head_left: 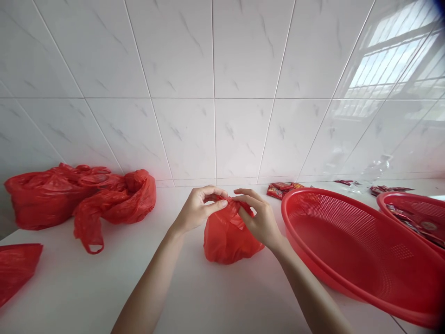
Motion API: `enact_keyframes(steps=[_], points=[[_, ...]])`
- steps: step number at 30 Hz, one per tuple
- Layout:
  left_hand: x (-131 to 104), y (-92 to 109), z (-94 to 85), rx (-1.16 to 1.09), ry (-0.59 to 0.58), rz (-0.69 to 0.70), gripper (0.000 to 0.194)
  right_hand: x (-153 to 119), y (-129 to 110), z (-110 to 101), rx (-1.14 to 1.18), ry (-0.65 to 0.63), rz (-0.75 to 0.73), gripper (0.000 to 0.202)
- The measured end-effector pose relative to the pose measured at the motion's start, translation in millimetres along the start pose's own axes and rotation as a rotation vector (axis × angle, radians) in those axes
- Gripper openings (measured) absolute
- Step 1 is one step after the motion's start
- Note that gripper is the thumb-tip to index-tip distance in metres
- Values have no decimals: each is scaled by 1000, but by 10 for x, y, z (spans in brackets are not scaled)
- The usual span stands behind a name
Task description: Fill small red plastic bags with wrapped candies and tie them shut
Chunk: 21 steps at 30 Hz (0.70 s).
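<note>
A red plastic bag rests on the white table in front of me, its top gathered up between my two hands. My left hand pinches the gathered top from the left, thumb and fingers closed on the plastic. From the right, my right hand grips the same bunched top, with its thumb and fingers bent around the plastic. What lies inside the bag is hidden by its red film.
Filled red plastic bags stand at the left by the tiled wall. Another red bag lies at the left edge. An oval red basket is close on the right. Beyond are red packets and a second basket.
</note>
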State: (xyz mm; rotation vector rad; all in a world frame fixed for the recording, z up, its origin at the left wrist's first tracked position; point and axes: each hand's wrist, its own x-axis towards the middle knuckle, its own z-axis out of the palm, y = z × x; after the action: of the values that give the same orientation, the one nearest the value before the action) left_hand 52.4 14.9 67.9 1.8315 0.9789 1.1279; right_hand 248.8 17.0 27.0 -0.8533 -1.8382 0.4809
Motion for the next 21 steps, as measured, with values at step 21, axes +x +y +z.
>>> enact_keyframes(steps=[21], points=[[-6, -77, 158, -14, -43, -75, 21, 21, -72, -150, 445, -219, 151, 23]])
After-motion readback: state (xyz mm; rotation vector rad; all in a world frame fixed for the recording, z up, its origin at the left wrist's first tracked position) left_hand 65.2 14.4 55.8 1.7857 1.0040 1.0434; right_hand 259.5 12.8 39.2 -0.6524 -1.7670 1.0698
